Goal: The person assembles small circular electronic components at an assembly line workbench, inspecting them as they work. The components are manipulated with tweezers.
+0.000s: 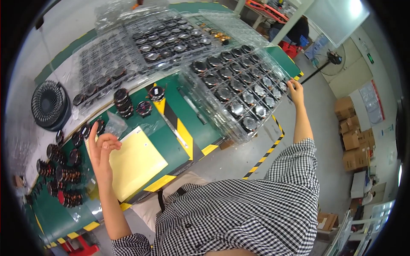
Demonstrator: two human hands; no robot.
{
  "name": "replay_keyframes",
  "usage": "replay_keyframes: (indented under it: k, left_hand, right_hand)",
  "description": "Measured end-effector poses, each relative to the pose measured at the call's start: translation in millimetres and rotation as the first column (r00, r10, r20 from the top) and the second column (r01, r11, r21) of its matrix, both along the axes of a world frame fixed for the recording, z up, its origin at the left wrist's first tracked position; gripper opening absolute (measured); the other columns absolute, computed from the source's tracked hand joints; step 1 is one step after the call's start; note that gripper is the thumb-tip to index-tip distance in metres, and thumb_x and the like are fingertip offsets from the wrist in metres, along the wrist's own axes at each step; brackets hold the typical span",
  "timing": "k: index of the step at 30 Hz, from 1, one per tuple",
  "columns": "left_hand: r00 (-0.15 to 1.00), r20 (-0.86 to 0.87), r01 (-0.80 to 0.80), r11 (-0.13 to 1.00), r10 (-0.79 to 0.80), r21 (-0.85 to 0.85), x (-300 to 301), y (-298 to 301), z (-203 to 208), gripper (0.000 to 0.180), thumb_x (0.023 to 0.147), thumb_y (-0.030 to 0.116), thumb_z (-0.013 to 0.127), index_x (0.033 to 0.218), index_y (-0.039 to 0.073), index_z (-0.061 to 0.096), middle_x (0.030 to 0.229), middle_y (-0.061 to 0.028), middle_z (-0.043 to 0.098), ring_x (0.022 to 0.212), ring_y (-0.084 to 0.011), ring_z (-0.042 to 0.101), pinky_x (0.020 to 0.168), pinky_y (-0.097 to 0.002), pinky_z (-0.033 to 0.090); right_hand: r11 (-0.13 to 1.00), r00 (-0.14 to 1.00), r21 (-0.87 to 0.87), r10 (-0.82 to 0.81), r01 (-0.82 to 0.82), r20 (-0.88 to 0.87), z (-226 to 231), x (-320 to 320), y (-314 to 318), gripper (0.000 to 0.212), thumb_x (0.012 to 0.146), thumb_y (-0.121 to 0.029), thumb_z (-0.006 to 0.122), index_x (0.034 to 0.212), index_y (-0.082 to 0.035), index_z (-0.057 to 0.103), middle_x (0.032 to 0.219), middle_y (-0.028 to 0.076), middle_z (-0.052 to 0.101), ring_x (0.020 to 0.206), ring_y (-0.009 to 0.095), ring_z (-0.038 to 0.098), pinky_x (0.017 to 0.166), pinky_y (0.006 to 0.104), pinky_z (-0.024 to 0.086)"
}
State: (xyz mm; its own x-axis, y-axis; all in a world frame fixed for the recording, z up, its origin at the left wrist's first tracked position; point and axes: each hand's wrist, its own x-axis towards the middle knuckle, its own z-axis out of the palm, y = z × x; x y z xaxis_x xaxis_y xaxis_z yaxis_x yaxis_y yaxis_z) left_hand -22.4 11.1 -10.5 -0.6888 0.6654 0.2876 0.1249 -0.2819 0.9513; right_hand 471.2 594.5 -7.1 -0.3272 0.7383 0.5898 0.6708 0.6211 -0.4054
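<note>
Head view: right hand (296, 90) pinches the overhanging clear tray (221, 116), and a tug might tip it; left hand (102, 150) spreads loosely.

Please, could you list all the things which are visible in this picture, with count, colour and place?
Table: one, green, below the trays
Front tray stack: one, clear, front right, filled with round parts
Rear trays: at least two, clear, far side
Loose round parts: many, mostly black, left side, some stacked
Desk fan: one, dark, far left
Yellow sheet: one, yellow, beside left hand
Pen: one, dark and grey, left of front tray stack
Cardboard boxes: several, brown, right background
Small background items: too unclear to count
Checked shirt: one, black and white, on the person
Left hand: one, bare, raised left
Right hand: one, bare, at front tray stack's right edge
</note>
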Motion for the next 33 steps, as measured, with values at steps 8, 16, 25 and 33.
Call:
replay_keyframes:
  k: [8,16,25,33]
  left_hand:
    - [0.993,-0.083,0.091,0.989,-0.082,0.113,-2.5,-8.6,13.2,0.049,0.095,0.004,0.052,0.141,0.006,0.034,0.1,-0.0068,0.058,0.088,-0.0148,0.059,0.083,-0.0282,0.049]
    - [0.9,-0.405,-0.113,0.983,0.164,0.146,31.3,-63.3,39.4,0.048,0.09,-0.004,0.049,0.137,0.0,0.04,0.096,-0.0083,0.059,0.084,-0.0151,0.059,0.081,-0.0296,0.049]
    - [0.638,-0.337,-0.671,0.715,0.692,0.198,58.4,-136.3,-32.6,0.042,0.085,-0.008,0.049,0.126,-0.002,0.048,0.096,-0.0124,0.058,0.081,-0.0195,0.059,0.076,-0.0296,0.049]
    - [0.602,-0.372,-0.703,0.69,0.707,0.172,60.6,-151.3,-55.3,0.044,0.082,-0.01,0.049,0.125,-0.002,0.048,0.093,-0.0138,0.059,0.077,-0.0216,0.059,0.069,-0.0297,0.05]
  right_hand:
    - [0.911,0.91,-0.013,0.411,-0.413,-0.057,92.7,-157.5,-86.2,0.028,0.094,-0.019,0.06,0.116,-0.002,0.062,0.113,0.006,0.064,0.104,0.014,0.059,0.091,0.0284,0.044]
    - [0.057,0.155,-0.463,0.972,-0.884,-0.175,91.8,-405.6,-425.6,0.057,0.081,-0.003,0.069,0.133,-0.007,0.045,0.122,0.009,0.057,0.109,0.019,0.057,0.091,0.0321,0.047]
    - [-0.213,-0.186,-0.193,0.971,-0.958,-0.15,12.9,-538.7,-570.3,0.092,0.068,-0.016,0.081,0.144,-0.011,0.028,0.135,0.02,0.035,0.12,0.037,0.044,0.1,0.041,0.041]
    - [0.005,-0.099,-0.383,0.963,-0.924,0.251,53.7,-576.6,-615.0,0.074,0.07,-0.035,0.077,0.133,-0.017,0.042,0.107,0.023,0.056,0.095,0.039,0.059,0.084,0.0422,0.048]
